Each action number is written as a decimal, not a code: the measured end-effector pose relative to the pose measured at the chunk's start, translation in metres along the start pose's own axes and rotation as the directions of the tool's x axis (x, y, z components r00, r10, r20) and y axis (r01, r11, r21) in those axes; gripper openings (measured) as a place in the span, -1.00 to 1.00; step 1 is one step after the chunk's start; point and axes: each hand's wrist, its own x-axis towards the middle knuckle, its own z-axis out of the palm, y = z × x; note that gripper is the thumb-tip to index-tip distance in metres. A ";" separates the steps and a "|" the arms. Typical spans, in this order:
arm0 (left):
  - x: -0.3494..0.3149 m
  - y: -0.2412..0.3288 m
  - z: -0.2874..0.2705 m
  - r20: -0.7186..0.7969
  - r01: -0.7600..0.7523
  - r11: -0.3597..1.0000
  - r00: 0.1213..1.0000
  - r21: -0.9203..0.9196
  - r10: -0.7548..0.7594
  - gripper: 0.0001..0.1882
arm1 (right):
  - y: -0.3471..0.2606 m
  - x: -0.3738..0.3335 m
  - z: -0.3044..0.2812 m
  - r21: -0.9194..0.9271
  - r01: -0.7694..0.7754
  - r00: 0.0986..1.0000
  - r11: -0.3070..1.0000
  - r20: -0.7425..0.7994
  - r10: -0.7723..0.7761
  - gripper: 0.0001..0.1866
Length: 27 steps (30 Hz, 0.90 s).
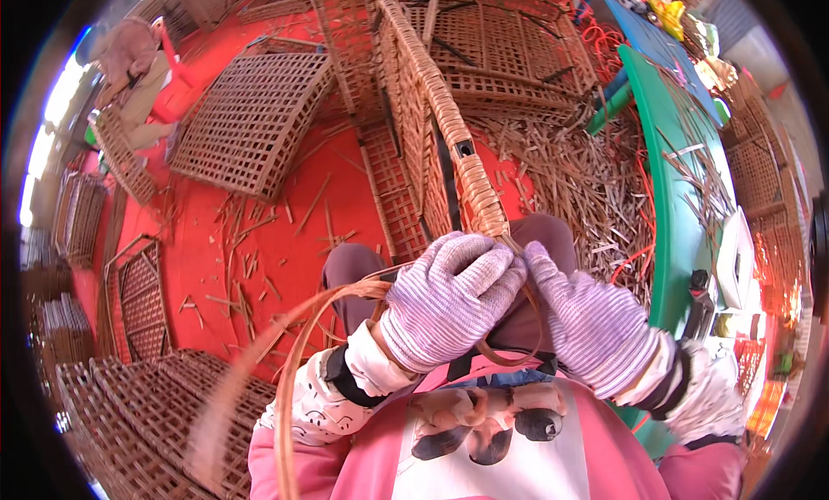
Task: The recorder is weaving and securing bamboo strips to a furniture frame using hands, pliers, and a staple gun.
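Observation:
Both my hands wear striped lilac-white gloves and meet at the near end of a woven frame's edge rail. Tan strips wrap closely around that rail, and a small dark square hole shows in it. My left hand has its fingers curled over the rail's end. A bundle of long flat brown weaving strips trails from it to the left, partly blurred. My right hand pinches a strip at the same end, thumb up against the rail. A strip loops down between the hands. The fingertips' exact hold is partly hidden.
Woven lattice panels lie on the red floor, one large panel at far left and more stacked at near left. Cut scraps heap right of the frame. A green table stands at right. Another person is at far left.

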 end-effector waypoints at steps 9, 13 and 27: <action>-0.008 -0.005 0.005 -0.070 -0.016 1.000 0.997 -0.015 0.015 -0.68 | -0.029 -0.001 0.005 0.524 -0.133 0.979 0.841 -0.065 0.195 -0.46; -0.006 -0.004 0.005 -0.062 -0.003 1.000 0.998 0.027 0.004 -0.71 | -0.021 -0.017 0.000 0.732 0.099 0.967 0.675 -0.230 0.107 -0.40; -0.005 -0.003 0.005 -0.094 -0.007 1.000 0.996 -0.029 0.004 -0.79 | 0.002 -0.038 -0.058 0.438 -0.058 0.993 0.897 -0.069 0.098 -0.66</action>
